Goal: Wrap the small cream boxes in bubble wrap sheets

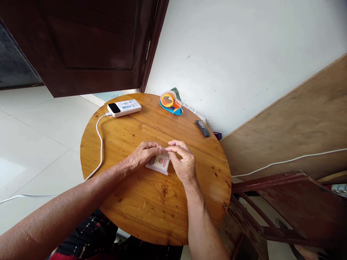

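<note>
A small packet [162, 163] in clear, crinkled wrapping lies near the middle of the round wooden table, with red print on a pale face. My left hand [148, 151] reaches over its far edge, thumb and fingers pinched together at the wrapping. Close against those fingertips is my right hand [184, 160], thumb and forefinger closed in a pinch at the packet's far right corner. Whatever sits between the right fingertips is too small to make out. Part of the packet's far side is hidden by my fingers.
On the round table [130, 202] stand a white power bank [127, 108] with a white cable [101, 144], and an orange and blue tape dispenser [170, 103]. A dark, pixelated object [202, 128] lies at the far right. A wooden chair [295, 206] stands to the right, beside the wall.
</note>
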{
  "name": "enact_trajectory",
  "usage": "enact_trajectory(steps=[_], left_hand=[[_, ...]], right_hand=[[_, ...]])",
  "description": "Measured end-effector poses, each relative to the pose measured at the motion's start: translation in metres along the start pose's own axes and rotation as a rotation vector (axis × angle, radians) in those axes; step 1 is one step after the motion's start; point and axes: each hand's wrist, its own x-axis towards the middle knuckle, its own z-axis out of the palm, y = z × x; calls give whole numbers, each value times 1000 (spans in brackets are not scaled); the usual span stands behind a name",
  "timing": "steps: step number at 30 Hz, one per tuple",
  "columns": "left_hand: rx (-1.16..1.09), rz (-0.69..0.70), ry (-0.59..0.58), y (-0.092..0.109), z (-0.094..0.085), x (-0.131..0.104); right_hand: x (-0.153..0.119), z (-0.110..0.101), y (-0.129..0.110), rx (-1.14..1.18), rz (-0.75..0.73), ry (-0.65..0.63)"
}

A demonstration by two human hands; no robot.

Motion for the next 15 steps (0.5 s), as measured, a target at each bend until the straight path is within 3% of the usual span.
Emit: enact_trajectory(steps=[5,8,12,15], left_hand=[[32,20,-3,-4,2,1],[44,26,11,-7,2,3],[47,31,6,-9,2,4],[52,62,-10,-10,1,4]], right_hand=[[0,-1,-2,44,29,2],[-2,-4,-3,168,165,-11],[-4,-10,-1,391,395,-126],[-4,-10,-1,386,415,-201]])
